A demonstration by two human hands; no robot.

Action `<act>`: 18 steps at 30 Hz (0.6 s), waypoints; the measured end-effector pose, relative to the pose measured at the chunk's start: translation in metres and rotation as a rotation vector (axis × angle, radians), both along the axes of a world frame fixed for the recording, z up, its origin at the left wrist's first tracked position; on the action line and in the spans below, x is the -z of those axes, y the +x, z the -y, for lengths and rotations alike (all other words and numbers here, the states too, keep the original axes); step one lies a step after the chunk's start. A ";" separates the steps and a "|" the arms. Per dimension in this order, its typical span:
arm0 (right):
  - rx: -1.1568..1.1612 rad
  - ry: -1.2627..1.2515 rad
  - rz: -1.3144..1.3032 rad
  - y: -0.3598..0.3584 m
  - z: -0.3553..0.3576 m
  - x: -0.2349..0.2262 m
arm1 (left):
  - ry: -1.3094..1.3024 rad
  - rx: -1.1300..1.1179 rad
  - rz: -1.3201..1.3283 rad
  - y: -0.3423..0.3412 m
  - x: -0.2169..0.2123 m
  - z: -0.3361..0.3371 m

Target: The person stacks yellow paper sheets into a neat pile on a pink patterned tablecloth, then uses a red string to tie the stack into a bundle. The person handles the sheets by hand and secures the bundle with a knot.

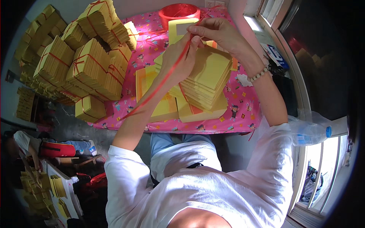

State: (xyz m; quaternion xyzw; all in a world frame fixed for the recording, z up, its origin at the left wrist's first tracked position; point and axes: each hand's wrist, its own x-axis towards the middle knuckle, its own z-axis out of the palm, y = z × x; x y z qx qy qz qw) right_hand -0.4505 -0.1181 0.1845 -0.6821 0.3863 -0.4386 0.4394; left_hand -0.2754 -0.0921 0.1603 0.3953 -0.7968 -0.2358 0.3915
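A red plastic ribbon (167,78) is pinched in the fingers of my left hand (178,59), and its loose length trails down across my left forearm. My right hand (219,35), thumb and forefinger together, grips the ribbon close by the left fingertips. Beneath both hands sits a slanted stack of flat yellow paper packets (209,72), fanned at its near edge, with red ribbon at its side. More yellow packets with an orange band (163,108) lie under and beside it. A yellow piece with a grey patch (184,28) shows just behind my hands.
Tall yellow bundles tied with red ribbon (91,62) crowd the left side. A red basin (178,14) stands at the back of the pink patterned tabletop (213,127). At right is a clear plastic bottle (310,131) by the window. Another person (28,146) works at lower left.
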 end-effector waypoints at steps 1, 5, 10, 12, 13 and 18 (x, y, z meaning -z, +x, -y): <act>0.072 -0.003 -0.030 0.001 -0.002 0.002 | 0.010 -0.008 0.012 0.002 -0.003 -0.002; 0.257 -0.024 -0.286 0.003 -0.011 0.009 | -0.636 -0.145 0.250 0.022 0.014 0.004; 0.315 -0.087 -0.380 -0.005 -0.007 0.024 | -0.434 0.091 0.183 0.038 0.012 -0.007; 0.335 -0.107 -0.387 -0.007 -0.002 0.031 | -0.361 0.131 0.160 0.043 0.011 -0.010; 0.342 -0.109 -0.395 -0.012 0.002 0.037 | -0.372 0.141 0.150 0.044 0.014 -0.010; 0.331 -0.036 -0.371 -0.013 0.006 0.045 | -0.230 0.200 0.015 0.053 0.027 -0.006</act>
